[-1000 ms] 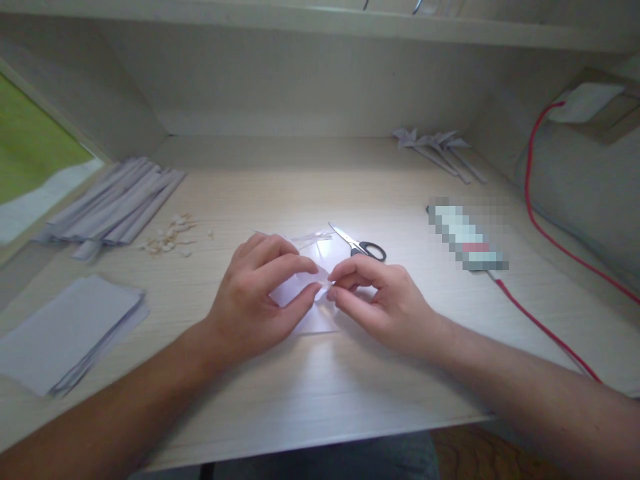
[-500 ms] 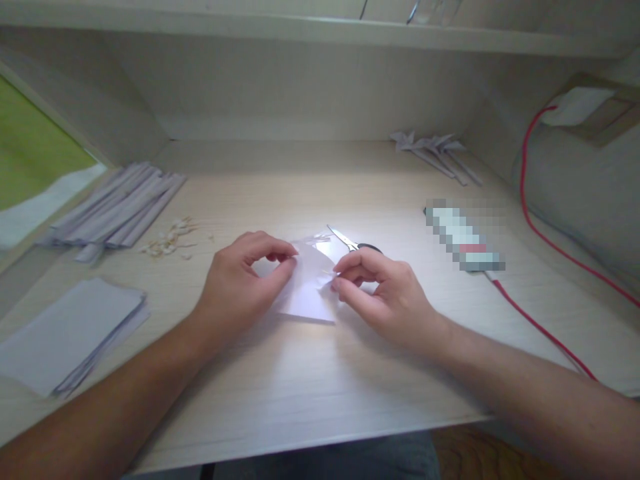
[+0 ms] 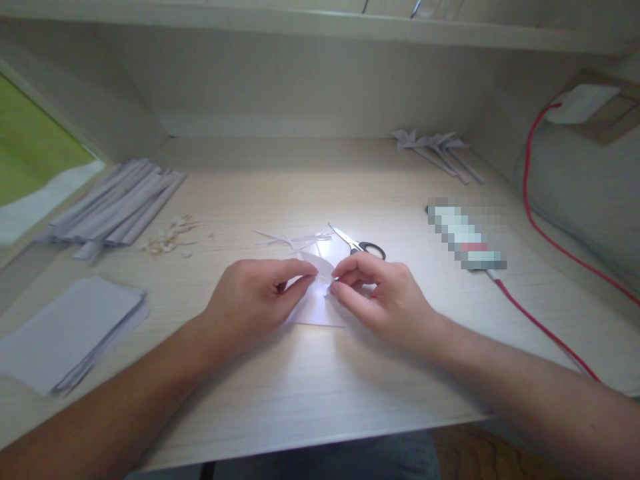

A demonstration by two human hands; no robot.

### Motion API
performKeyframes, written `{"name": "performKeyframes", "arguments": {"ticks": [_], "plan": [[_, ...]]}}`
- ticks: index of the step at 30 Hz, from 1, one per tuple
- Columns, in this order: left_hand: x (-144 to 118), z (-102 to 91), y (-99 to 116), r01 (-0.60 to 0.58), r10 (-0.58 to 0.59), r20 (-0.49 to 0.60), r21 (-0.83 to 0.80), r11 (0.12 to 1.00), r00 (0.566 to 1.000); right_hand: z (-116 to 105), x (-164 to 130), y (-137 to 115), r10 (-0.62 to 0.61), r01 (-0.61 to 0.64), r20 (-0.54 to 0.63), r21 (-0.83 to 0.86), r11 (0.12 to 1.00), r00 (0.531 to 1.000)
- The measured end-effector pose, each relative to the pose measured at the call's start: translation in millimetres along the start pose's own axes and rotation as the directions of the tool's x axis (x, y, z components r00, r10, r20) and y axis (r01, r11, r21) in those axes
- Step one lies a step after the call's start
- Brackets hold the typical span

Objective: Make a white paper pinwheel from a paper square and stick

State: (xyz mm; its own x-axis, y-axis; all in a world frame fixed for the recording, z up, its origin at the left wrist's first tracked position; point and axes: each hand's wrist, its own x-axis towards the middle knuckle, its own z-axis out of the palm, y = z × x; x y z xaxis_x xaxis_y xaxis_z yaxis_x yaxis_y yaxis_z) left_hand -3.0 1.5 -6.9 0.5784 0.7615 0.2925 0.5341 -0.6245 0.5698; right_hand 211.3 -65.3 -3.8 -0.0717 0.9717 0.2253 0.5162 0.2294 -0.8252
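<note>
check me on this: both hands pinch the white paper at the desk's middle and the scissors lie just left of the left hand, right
Not quite. The head view shows the scissors just behind the right hand, not left of the left hand. Both hands do pinch the white paper at the desk's middle.

The sheet of paper (image 3: 317, 307) between the hands is white — glaring under the light. The scissors (image 3: 359, 245) show silver blades and black handles. The cable (image 3: 543, 327) is red. The 2 paper piles — the flat stack (image 3: 65, 330) and the folded strips (image 3: 117, 207) — look pale grey-lilac. The desk (image 3: 310, 387) has a light wood grain.
</note>
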Motion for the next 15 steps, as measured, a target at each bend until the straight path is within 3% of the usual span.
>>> {"name": "performKeyframes", "arguments": {"ticks": [5,15], "plan": [[2.1,0.4,1.5,-0.04,0.042,0.076,-0.018,0.999,0.996,-1.2,0.8,0.9,-0.002,0.002,0.008,-0.056,0.998,1.0],[4.7,0.7,0.1,0.04,-0.041,-0.036,-0.046,0.998,0.998,-0.3,0.7,1.4,-0.005,0.002,-0.032,-0.088,0.996,0.999]]}}
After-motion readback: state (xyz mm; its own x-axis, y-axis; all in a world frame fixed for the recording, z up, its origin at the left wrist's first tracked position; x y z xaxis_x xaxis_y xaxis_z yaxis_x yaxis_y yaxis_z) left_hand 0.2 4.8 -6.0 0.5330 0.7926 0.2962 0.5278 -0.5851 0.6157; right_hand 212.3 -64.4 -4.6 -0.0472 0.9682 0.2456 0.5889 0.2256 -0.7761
